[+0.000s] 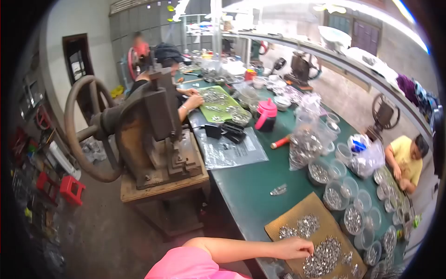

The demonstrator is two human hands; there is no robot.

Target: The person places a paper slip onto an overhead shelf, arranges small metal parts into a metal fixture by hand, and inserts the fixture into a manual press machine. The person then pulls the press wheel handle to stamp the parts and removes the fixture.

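My left hand [296, 248] reaches in from the bottom, below a pink sleeve. Its fingers are drawn together and point down at the edge of a heap of small shiny metal parts [325, 257]. Whatever is between the fingertips is too small to make out. The heap lies on a tan ribbed mat [297, 211], with smaller piles of metal parts [308, 225] above it. My right hand is not in view.
Clear tubs of metal parts [332, 198] line the mat's right side. A hand press [139, 125] with a large wheel stands left on a wooden stand. Co-workers sit at the far left and right; one's hands [193, 100] are at a green mat [218, 114]. A pink-lidded jug [266, 114] stands mid-table.
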